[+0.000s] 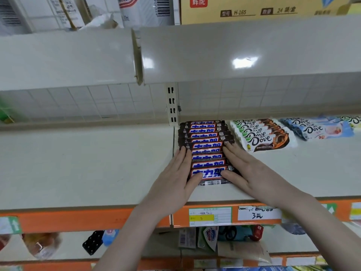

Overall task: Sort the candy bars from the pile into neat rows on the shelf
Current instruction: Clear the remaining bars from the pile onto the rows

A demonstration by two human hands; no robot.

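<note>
A row of several dark brown candy bars (205,139) with blue and white lettering runs from the back to the front of the pale shelf (78,169). My left hand (175,180) lies flat against the row's left side, fingers straight, thumb on the frontmost bar. My right hand (248,173) presses flat against the row's right side, thumb also touching that bar. Neither hand grips anything. To the right lies a row of white and brown Dove bars (261,133), then a row of light blue Dove bars (320,128).
The shelf's front edge is an orange strip (97,220) with price labels (210,216). A slotted upright post (172,104) stands at the back, just left of the brown bars. A shelf overhangs above. Lower shelves hold packaged goods.
</note>
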